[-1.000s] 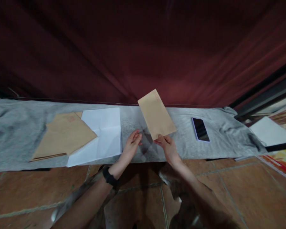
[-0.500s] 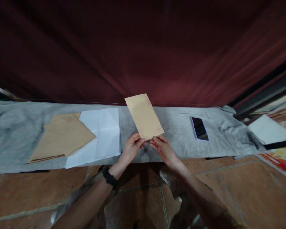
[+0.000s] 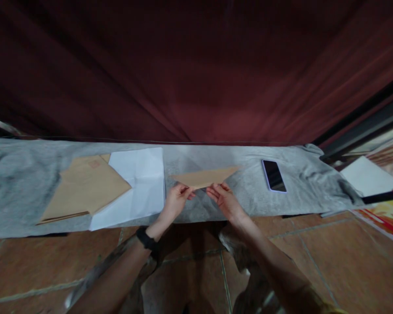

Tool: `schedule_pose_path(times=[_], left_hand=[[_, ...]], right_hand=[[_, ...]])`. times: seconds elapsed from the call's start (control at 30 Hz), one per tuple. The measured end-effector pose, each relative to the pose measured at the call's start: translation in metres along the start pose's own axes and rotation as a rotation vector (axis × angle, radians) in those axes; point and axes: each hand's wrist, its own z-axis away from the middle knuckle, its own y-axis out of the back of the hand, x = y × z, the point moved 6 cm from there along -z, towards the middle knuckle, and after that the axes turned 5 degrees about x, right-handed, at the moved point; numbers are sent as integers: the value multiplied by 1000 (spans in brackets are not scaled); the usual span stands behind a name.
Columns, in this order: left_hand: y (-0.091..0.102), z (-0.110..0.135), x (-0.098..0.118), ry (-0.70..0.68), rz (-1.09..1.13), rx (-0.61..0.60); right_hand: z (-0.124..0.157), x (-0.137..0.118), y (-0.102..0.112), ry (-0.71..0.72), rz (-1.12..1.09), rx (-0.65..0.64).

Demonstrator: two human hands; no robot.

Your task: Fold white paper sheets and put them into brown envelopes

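Observation:
A brown paper envelope (image 3: 205,177) is held at its near edge above the grey cloth, tilted so that it looks like a narrow, foreshortened strip. My left hand (image 3: 178,198) pinches its near left part between thumb and fingers, a dark band on that wrist. On the near right part, my right hand (image 3: 223,198) closes its fingertips in the same way. To the left, several brown envelopes (image 3: 90,185) lie in a loose stack, partly over white paper sheets (image 3: 144,185).
Grey cloth (image 3: 249,200) covers the long, narrow surface. A phone (image 3: 274,175) with a purple edge lies on the right. Behind hangs a dark red curtain (image 3: 196,87). A white flat object (image 3: 368,176) and a colourful printed sheet (image 3: 386,218) are at far right, above the tiled floor (image 3: 314,244).
The envelope has tipped from showing its broad face, slanting up and away, to a low, nearly edge-on strip. Both hands keep their grip at its near edge.

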Motion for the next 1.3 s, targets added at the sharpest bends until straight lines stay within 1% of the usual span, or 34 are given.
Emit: schedule_pose_path(times=[0.1,0.23,0.3,0.4,0.47,0.53,0.6,0.63,0.7,0.73,0.8,0.87,0.93,1.0,1.07,1.13,1.3], left_hand=[[-2,4,2,26,42,-66],[4,5,2,59,98,-67],[7,4,-2,85,83,-72],[10,4,-12,149,40,-95],[10,5,-16,186,29,-102],[10,6,-19,208,17,-103],[10,7,-20,222,0,-99],[9,7,-20,227,-6,-99],[7,8,-22,238,-14,-103],[7,8,-23,242,-20,-104],[5,9,-24,243,-38,-101],[5,10,-24,231,-64,-97],[4,11,-24,220,-87,-101],[3,11,-23,215,-108,-103],[3,11,-23,209,-119,-105],[3,10,-24,203,-128,-105],[4,10,-26,204,-173,-93]], right_hand=[[1,2,1,-17,30,12],[3,6,3,-68,45,5],[4,8,5,-94,73,-2],[4,13,11,-126,113,23],[2,17,15,-133,172,28],[0,18,19,-114,314,24],[-1,12,25,-26,559,49],[-1,5,27,64,718,76],[3,-13,26,306,1074,135],[7,-21,22,431,1245,154],[17,-28,9,634,1492,124],[27,-21,-7,758,1588,-8],[39,-5,-22,839,1606,-189],[49,15,-32,892,1651,-306],[55,30,-34,917,1712,-332],[58,38,-32,932,1756,-326],[58,35,-23,937,1787,-336]])
